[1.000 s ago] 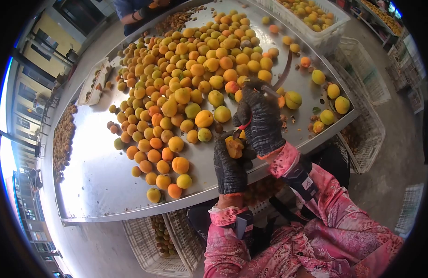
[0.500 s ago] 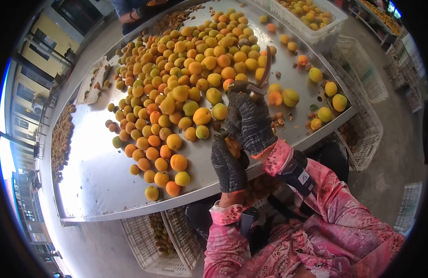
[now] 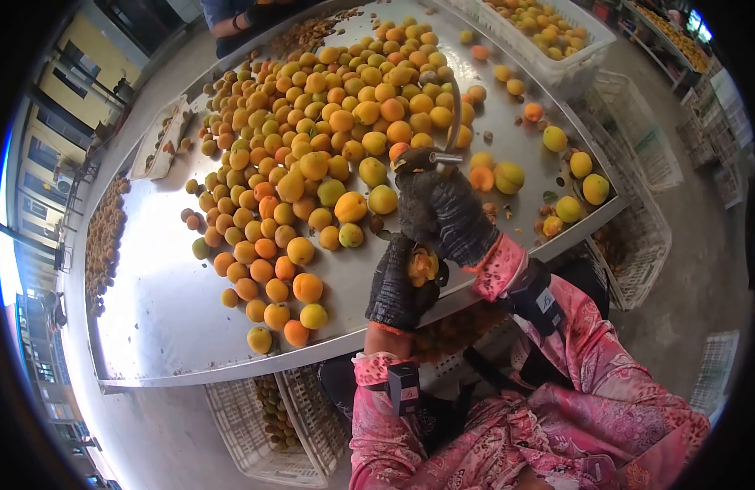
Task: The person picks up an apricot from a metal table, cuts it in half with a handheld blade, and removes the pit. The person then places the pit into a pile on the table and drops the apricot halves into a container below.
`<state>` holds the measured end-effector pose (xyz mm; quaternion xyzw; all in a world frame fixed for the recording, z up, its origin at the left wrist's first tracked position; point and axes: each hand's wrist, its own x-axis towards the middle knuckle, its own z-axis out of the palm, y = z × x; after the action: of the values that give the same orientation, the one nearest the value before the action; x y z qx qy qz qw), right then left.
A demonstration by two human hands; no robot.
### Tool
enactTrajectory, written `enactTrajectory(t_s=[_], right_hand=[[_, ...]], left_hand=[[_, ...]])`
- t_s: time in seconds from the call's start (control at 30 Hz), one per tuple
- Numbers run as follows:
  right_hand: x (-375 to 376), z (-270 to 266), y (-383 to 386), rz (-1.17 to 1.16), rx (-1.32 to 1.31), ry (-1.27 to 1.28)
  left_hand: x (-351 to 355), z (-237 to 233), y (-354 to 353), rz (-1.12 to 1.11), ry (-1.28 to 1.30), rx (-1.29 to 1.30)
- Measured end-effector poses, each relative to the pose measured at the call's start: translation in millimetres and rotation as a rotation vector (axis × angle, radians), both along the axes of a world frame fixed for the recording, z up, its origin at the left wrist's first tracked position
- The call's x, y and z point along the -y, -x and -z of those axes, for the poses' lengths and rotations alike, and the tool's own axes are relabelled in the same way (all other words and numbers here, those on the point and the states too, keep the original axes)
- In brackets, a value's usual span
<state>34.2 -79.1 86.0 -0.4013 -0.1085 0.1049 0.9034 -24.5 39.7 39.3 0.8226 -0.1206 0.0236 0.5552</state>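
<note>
Dark gloves cover both of my hands, near the front edge of the metal table [image 3: 173,359]. My left hand [image 3: 396,286] is closed around an opened orange apricot [image 3: 422,267], its flesh facing up. Just above and to the right, my right hand [image 3: 447,208] grips the handle of a curved knife [image 3: 455,122], whose blade points away from me. Beyond my hands lies a large heap of yellow and orange apricots [image 3: 312,167]. A halved apricot [image 3: 481,179] lies right of my right hand, beside a yellow-green one [image 3: 509,177].
A white crate of apricots [image 3: 549,61] stands at the table's upper right. Brown pits [image 3: 108,245] line the left edge near a white tray [image 3: 161,147]. Crates [image 3: 271,425] stand below the front edge. Another person's arm [image 3: 230,24] shows across the table.
My left hand has turned, so the opened apricot shows more clearly. The knife blade has swung left and stands more upright with my right hand's turn. The view has shifted slightly.
</note>
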Motion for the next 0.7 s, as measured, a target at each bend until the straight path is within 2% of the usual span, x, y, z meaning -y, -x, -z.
enactTrajectory(t_s=[0.03, 0.07, 0.13, 0.17, 0.2, 0.27, 0.3, 0.37, 0.43, 0.5, 0.57, 0.6, 0.67, 0.7], right_hand=[[-6, -10, 6, 0.306, 0.03, 0.366], [-12, -12, 12, 0.308, 0.03, 0.364], [-22, -15, 19, 0.465, -0.165, 0.271], [-24, 9, 9, 0.725, 0.295, 0.583], [-23, 22, 4, 0.723, 0.299, 0.581], [-16, 34, -3, 0.559, 0.162, 0.586], [-20, -2, 3, 0.405, -0.407, 0.006], [-23, 1, 3, 0.402, -0.376, -0.087], [-25, 6, 5, 0.38, -0.307, -0.215], [-30, 3, 11, 0.384, -0.315, -0.213], [-30, 3, 13, 0.393, -0.321, -0.211], [-26, 7, 10, 0.328, -0.302, -0.223], [-24, 19, 4, 0.263, -0.281, -0.234], [-22, 28, 1, 0.419, 0.034, 0.115]], left_hand=[[0, 2, -1, -0.008, -0.057, 0.051], [-1, 5, -1, -0.016, -0.114, 0.099], [-1, 9, -3, -0.027, -0.156, 0.089], [-1, 10, -2, -0.044, -0.194, 0.077], [1, 10, 0, -0.048, -0.193, 0.081], [8, 10, 5, -0.076, 0.949, -0.344], [7, 11, 5, -0.073, 0.953, -0.336], [4, 16, 5, -0.149, 0.388, 0.022], [7, 3, 11, -0.207, 0.338, 0.028], [5, 0, 12, -0.261, 0.284, 0.025], [-1, 7, 1, -0.338, 1.406, -0.673], [-1, 17, 0, -0.339, 1.407, -0.675], [0, 37, -1, -0.341, 0.37, -0.248], [2, 26, 1, -0.34, 0.374, -0.252]])
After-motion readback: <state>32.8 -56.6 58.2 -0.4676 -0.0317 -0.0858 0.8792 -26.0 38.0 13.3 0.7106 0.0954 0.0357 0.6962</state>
